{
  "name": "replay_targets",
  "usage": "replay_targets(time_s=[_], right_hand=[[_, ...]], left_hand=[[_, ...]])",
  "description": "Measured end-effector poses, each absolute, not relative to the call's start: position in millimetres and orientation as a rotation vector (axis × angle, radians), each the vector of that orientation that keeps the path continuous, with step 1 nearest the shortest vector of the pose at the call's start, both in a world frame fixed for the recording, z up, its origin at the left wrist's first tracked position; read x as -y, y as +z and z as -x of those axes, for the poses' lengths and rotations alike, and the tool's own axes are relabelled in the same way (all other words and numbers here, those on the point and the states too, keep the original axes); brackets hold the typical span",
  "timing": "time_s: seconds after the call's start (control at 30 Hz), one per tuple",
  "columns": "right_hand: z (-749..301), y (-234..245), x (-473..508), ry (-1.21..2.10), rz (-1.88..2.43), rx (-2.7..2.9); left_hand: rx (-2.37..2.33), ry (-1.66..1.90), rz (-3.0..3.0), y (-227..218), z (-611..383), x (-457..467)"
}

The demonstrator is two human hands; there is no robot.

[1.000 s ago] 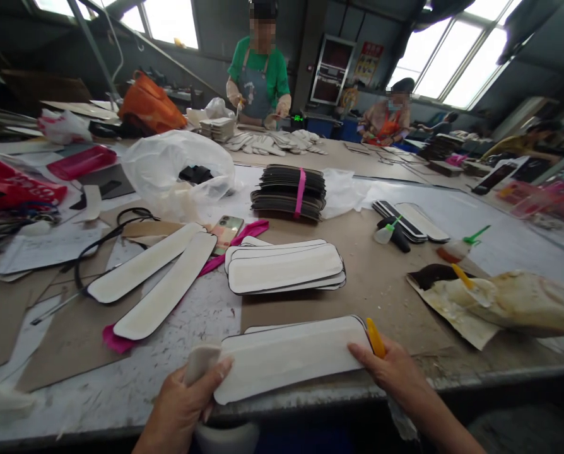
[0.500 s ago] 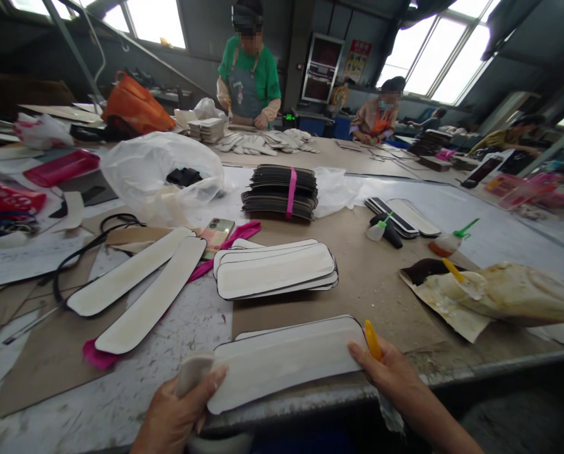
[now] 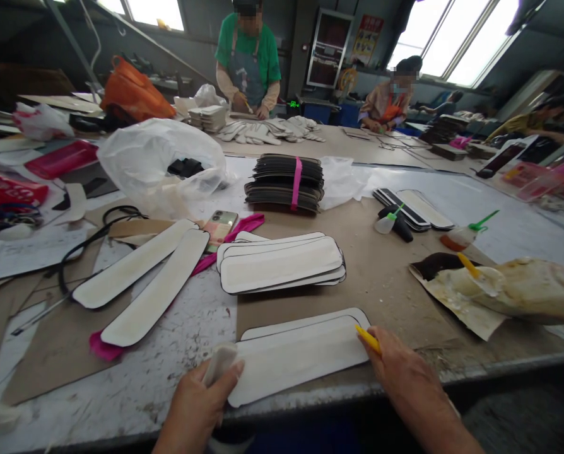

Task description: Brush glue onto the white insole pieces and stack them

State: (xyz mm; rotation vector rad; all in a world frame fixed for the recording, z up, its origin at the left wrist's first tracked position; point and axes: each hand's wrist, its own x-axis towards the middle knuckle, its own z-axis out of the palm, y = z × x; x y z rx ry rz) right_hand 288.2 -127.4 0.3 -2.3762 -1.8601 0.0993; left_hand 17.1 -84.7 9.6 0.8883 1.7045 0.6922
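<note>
A long white panel (image 3: 301,362) with rounded, dark-edged corners lies at the table's front edge, over a second white panel (image 3: 310,323). At its left end my left hand (image 3: 199,397) is closed around a curled cream strip (image 3: 219,364), with the thumb on the panel's end. My right hand (image 3: 400,372) grips a yellow plastic stick (image 3: 368,340); its tip points left over the panel's right end. What the right fingers do underneath is hidden. Just behind lies a stack of similar white panels (image 3: 282,261).
Two white panels (image 3: 154,290) lie on the left. Behind stands a dark bundle (image 3: 284,183) with a pink band. At right are a glue-smeared bag (image 3: 532,290) and green-tipped bottles (image 3: 462,236). Across the table a person in green (image 3: 248,63) works.
My right thumb has come off the panel, and the yellow stick has swung from upright to pointing left over it. More of the lower panel shows. The view has shifted slightly.
</note>
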Motion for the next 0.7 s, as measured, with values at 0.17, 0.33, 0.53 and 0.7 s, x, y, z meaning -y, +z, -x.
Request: replay_targets(time_s=[0.17, 0.33, 0.53, 0.7], right_hand=[[-241.1, -10.5, 144.2, -0.492, 1.846, 2.246], [-175.1, -35.3, 144.7, -0.475, 1.445, 2.276], [-196.4, -47.4, 150.3, -0.413, 1.577, 2.352], [-247.9, -41.3, 149.2, -0.498, 1.777, 2.46]], left_hand=[[-1.708, 0.67, -0.932, 4.6, -15.8, 85.8], [-1.757, 0.627, -0.976, 1.0, -15.4, 85.4], [-1.73, 0.624, -0.993, 0.8, -13.5, 86.3], [-1.736, 0.63, -1.0, 2.3, -13.1, 86.7]])
